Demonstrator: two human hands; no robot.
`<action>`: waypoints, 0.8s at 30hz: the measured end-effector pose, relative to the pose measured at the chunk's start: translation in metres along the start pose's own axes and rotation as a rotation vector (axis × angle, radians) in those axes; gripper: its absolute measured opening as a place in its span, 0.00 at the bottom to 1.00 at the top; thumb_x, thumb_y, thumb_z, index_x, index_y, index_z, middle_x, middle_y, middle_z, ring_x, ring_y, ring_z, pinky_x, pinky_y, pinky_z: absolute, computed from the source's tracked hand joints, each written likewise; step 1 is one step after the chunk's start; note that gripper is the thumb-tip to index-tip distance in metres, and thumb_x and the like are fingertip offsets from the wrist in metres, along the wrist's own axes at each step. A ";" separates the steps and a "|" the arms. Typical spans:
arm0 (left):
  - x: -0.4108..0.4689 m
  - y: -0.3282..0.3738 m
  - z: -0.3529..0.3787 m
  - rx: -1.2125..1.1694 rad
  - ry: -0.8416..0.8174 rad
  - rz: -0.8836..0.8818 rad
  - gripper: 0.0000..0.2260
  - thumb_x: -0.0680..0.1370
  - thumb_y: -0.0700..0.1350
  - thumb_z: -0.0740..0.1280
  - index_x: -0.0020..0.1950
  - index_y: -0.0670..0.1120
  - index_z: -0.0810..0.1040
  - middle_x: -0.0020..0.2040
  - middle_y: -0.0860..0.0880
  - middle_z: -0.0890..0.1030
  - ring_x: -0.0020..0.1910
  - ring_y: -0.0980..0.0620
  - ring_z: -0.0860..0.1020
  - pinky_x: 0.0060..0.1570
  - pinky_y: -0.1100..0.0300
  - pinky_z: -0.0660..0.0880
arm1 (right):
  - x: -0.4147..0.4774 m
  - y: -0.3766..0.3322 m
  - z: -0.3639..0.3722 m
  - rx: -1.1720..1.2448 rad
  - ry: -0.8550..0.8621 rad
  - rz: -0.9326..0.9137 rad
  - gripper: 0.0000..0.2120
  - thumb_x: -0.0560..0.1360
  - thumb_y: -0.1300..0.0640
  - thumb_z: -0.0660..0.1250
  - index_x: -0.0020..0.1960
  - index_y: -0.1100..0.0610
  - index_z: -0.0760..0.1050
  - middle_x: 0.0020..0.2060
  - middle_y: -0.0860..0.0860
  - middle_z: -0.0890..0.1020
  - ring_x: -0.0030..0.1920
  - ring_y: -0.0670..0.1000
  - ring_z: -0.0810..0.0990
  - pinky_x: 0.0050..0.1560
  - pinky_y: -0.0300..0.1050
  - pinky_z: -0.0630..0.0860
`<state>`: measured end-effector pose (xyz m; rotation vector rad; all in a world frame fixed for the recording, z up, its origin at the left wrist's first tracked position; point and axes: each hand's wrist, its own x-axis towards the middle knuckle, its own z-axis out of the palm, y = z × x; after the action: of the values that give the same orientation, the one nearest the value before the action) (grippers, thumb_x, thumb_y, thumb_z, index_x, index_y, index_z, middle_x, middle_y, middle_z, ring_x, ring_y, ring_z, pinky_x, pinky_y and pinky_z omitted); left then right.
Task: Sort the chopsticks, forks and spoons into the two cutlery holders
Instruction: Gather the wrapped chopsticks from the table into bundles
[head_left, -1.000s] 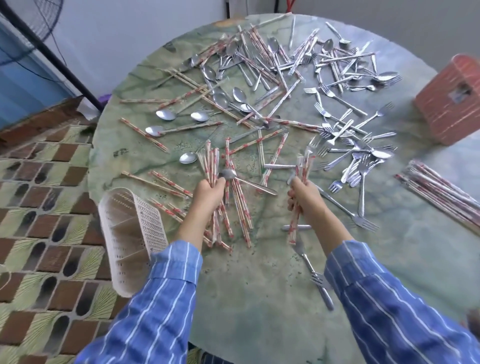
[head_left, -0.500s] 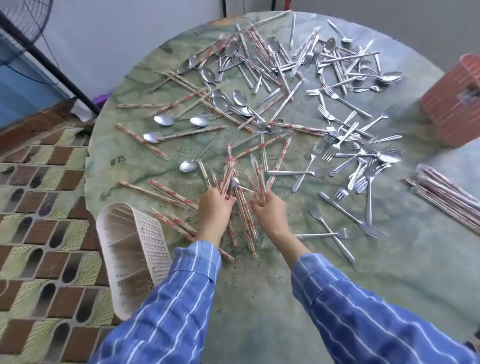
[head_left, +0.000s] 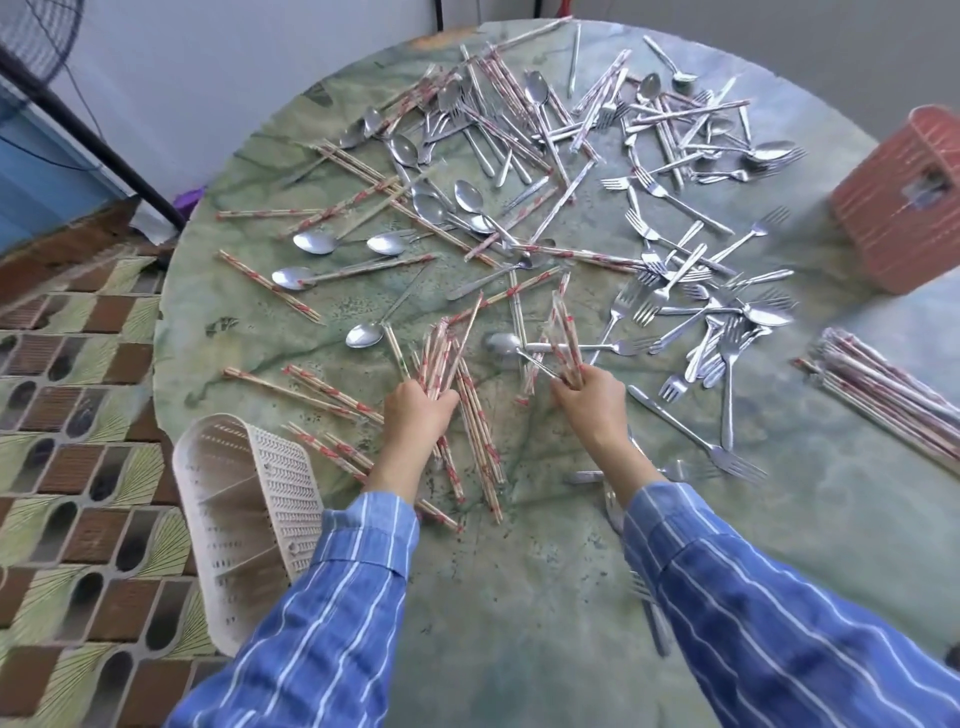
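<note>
Two hands pull apart at frame centre: we clutch a bundle of chopsticks (head_left: 441, 358) in our left hand (head_left: 420, 413) and a few more in our right hand (head_left: 592, 402), ready for the white holder (head_left: 283, 467) lower left.

You have soft, even daylight with faint shadows. The desk (head_left: 519, 597) bows with wide-angle distortion toward the edges; floor tiles (head_left: 78, 467) at nine o'clock and the red holder (head_left: 883, 234) at two o'clock look smeared.
</note>
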<state>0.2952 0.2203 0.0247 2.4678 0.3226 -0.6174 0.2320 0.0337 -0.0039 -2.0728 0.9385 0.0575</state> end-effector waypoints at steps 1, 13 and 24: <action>0.001 0.001 -0.001 -0.015 -0.011 -0.014 0.13 0.75 0.49 0.67 0.51 0.39 0.76 0.44 0.45 0.75 0.45 0.44 0.75 0.41 0.59 0.69 | 0.002 0.004 -0.003 0.003 0.008 0.018 0.07 0.72 0.54 0.68 0.40 0.58 0.79 0.33 0.54 0.80 0.38 0.56 0.79 0.38 0.48 0.73; -0.018 -0.013 -0.007 -0.654 -0.066 -0.008 0.10 0.83 0.47 0.59 0.48 0.42 0.76 0.41 0.47 0.81 0.33 0.54 0.79 0.36 0.59 0.78 | -0.035 -0.009 0.026 0.159 -0.142 -0.018 0.08 0.75 0.54 0.70 0.42 0.59 0.80 0.34 0.55 0.82 0.30 0.48 0.73 0.33 0.42 0.69; -0.038 -0.039 -0.015 -0.988 -0.058 -0.053 0.08 0.82 0.37 0.59 0.61 0.45 0.68 0.54 0.42 0.81 0.43 0.52 0.81 0.43 0.53 0.82 | -0.056 -0.026 0.062 -0.110 -0.188 -0.010 0.09 0.74 0.52 0.70 0.43 0.58 0.78 0.37 0.53 0.81 0.38 0.54 0.78 0.35 0.42 0.71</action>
<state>0.2545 0.2567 0.0361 1.4948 0.5172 -0.4002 0.2257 0.1211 -0.0064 -2.1295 0.8262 0.2992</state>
